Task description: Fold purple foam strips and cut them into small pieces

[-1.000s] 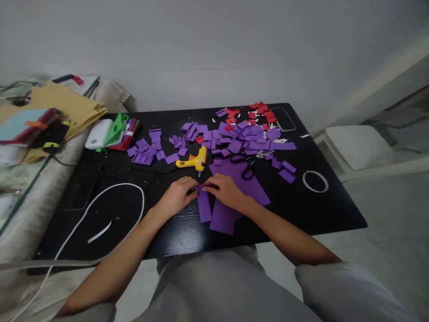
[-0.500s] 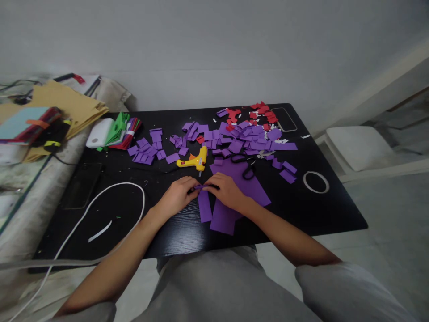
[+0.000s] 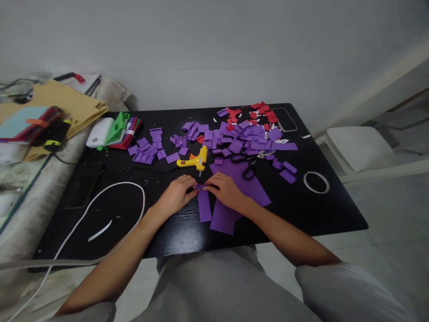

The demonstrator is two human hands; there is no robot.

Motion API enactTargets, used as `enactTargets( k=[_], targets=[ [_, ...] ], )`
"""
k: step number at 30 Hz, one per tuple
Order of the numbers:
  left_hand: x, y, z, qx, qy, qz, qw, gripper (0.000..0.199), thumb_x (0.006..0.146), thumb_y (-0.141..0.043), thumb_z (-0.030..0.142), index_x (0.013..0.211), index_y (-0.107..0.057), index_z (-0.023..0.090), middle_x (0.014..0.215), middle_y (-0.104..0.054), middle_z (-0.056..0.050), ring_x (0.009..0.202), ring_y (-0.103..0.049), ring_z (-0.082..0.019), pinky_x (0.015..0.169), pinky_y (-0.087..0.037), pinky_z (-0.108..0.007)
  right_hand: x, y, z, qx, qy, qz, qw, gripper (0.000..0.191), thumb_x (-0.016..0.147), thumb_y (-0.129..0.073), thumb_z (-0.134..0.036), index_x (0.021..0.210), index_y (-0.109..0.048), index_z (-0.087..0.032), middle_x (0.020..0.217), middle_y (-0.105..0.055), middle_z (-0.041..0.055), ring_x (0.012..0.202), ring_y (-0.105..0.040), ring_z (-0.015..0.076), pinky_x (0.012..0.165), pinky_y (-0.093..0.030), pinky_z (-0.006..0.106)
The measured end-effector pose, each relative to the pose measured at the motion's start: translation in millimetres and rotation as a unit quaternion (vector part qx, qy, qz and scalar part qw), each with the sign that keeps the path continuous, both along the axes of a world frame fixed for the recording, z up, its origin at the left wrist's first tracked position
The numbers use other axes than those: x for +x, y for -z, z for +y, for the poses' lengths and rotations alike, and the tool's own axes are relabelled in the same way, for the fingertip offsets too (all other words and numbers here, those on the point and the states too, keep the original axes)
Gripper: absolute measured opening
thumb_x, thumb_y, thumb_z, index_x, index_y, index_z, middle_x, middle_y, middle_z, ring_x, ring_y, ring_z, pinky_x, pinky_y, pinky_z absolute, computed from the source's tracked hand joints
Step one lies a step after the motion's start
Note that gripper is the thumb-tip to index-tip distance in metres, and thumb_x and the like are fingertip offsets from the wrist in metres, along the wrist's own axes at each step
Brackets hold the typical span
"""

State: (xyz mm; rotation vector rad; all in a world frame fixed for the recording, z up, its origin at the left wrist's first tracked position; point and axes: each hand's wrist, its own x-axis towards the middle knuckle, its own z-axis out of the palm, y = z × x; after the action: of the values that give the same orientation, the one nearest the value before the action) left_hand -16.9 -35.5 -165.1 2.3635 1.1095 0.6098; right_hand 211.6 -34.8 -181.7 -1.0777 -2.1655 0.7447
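Between my two hands is a small folded purple paper piece (image 3: 199,186). My left hand (image 3: 179,193) pinches its left end, and my right hand (image 3: 224,190) pinches the right end. Below them a purple strip (image 3: 204,206) and a wider purple sheet (image 3: 223,218) lie on the black table (image 3: 174,232). A larger purple sheet (image 3: 251,185) extends under my right forearm, with black-handled scissors (image 3: 248,171) at its upper edge. Just beyond my hands lies a yellow glue gun (image 3: 192,162).
Many purple pieces (image 3: 236,145) and red scraps (image 3: 264,111) are spread along the back. A tape ring (image 3: 316,182) lies right, a white cable (image 3: 80,219) loops left, near a dark phone (image 3: 82,183). Coloured paper bundles (image 3: 120,129) stand at the back left.
My left hand has shifted very slightly left, and a little more of the folded purple piece shows between the hands. My right hand looks the same.
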Motion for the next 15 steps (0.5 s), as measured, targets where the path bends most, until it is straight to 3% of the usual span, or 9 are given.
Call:
enactTargets(
  k=[6, 9, 12, 15],
  targets=[
    [1.7, -9.2, -1.6, -0.031, -0.017, -0.053, 0.998, 0.013, 0.093, -0.07, 0.021, 0.082, -0.065, 0.018, 0.077, -0.062, 0.0, 0.074, -0.059, -0.016, 0.07, -0.045, -0.028, 2.2, -10.2, 0.4, -0.033, 0.01, 0.036, 0.999, 0.011, 0.092, -0.078, -0.021, 0.083, -0.074, -0.018, 0.087, -0.076, 0.0062, 0.085, -0.066, 0.0202, 0.082, -0.051, 0.033],
    [3.2, -17.3, -3.9, -0.102, -0.045, -0.114, 0.987, 0.016, 0.09, -0.073, 0.026, 0.079, -0.066, 0.018, 0.075, -0.062, 0.002, 0.069, -0.058, -0.013, 0.065, -0.044, -0.025, 5.0, -17.5, 1.9, -0.12, 0.014, 0.091, 0.989, 0.018, 0.09, -0.08, -0.027, 0.078, -0.072, -0.017, 0.078, -0.072, 0.0017, 0.073, -0.062, 0.0154, 0.071, -0.047, 0.028],
    [5.6, -22.2, -6.6, -0.186, -0.056, -0.156, 0.968, 0.018, 0.089, -0.074, 0.031, 0.08, -0.068, 0.017, 0.071, -0.062, 0.003, 0.065, -0.055, -0.011, 0.061, -0.043, -0.023, 7.1, -21.2, 3.3, -0.232, -0.015, 0.161, 0.959, 0.022, 0.089, -0.078, -0.036, 0.08, -0.072, -0.017, 0.074, -0.07, -0.0007, 0.067, -0.059, 0.0139, 0.064, -0.046, 0.026],
    [8.2, -22.3, -8.7, -0.228, -0.06, -0.188, 0.953, 0.019, 0.089, -0.074, 0.035, 0.088, -0.071, 0.017, 0.072, -0.064, 0.002, 0.064, -0.056, -0.011, 0.061, -0.044, -0.023, 7.4, -21.8, 3.9, -0.283, -0.025, 0.192, 0.939, 0.031, 0.084, -0.08, -0.044, 0.075, -0.069, -0.017, 0.068, -0.066, -0.0023, 0.063, -0.055, 0.0128, 0.061, -0.044, 0.026]
  ],
)
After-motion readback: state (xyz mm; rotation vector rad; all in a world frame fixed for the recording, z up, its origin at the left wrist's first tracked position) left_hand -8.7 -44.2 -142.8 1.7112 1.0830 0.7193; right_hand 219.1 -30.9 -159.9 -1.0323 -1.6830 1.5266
